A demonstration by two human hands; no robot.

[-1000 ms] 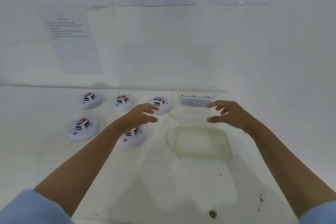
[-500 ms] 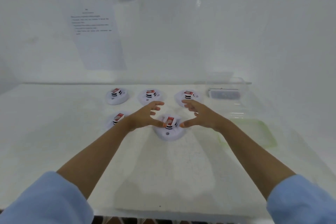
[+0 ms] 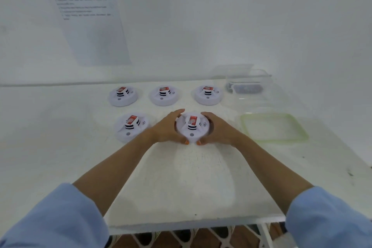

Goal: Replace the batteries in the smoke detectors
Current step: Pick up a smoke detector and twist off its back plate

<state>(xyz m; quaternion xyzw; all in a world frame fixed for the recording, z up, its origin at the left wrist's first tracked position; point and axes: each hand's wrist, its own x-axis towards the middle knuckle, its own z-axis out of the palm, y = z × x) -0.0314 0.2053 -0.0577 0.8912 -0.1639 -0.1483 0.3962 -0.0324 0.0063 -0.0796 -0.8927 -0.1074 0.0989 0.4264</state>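
Hands close in from both sides on one smoke detector (image 3: 192, 128), which sits on the white table (image 3: 191, 177) straight ahead of the person. The left hand (image 3: 167, 128) curls round its left edge, fingers wrapped over the far rim. The right hand (image 3: 218, 131) mirrors it on the right edge. Both thumbs come round the near side, and their orange-painted nails almost meet at the detector's front. Whether the unit is lifted or resting on the surface cannot be told. Both forearms are bare and stretch forward from pale blue sleeves (image 3: 56, 219).

Just left of the left hand lies a second detector (image 3: 131, 127). Beyond the hands a row of three more detectors (image 3: 164, 95) runs along the back of the table. All are white discs with a red label on top.

Right of the right hand lies a flat lid with a green rim (image 3: 265, 115). Beyond it, at the far right, stands a clear plastic container (image 3: 249, 78) holding something dark, too blurred to identify.

White walls (image 3: 201, 36) enclose the table at the back and on the right. A printed sheet of paper (image 3: 88, 22) hangs on the back wall, up and to the left of the hands; its text is unreadable. Below the table's near edge a patterned floor (image 3: 191, 237) shows.
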